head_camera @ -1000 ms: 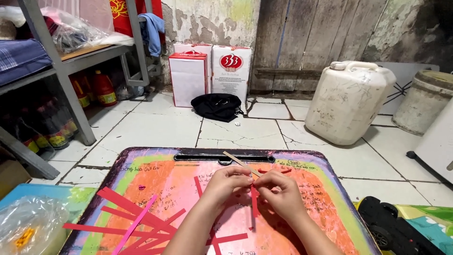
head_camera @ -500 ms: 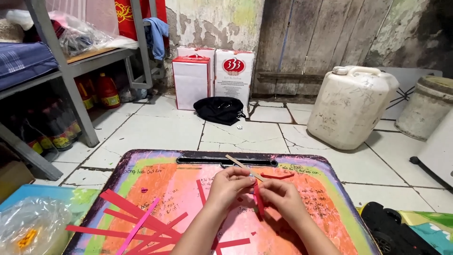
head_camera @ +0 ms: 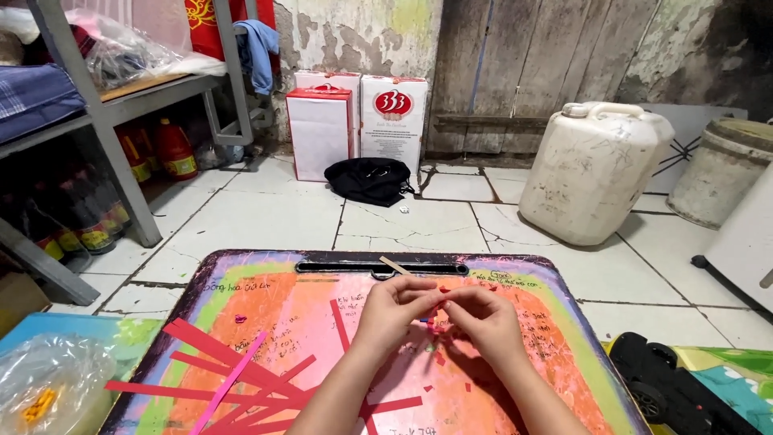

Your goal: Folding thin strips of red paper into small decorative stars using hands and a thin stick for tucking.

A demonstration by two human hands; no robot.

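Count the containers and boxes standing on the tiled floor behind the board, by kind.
White plastic jug: 1
Grey bucket, partly cut off at the right edge: 1
Red and white cartons by the wall: at least 2; a third may stand behind them
Black bag: 1
Total: 5, counting what clearly shows

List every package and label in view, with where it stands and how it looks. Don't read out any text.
Right carton: upright against the back wall, white, round red emblem.
Left carton: beside it, white, red top and handle.
Sauce bottles: under the left shelf, red, yellow labels.
Jerrycan: on the floor at right, off-white, no label visible.
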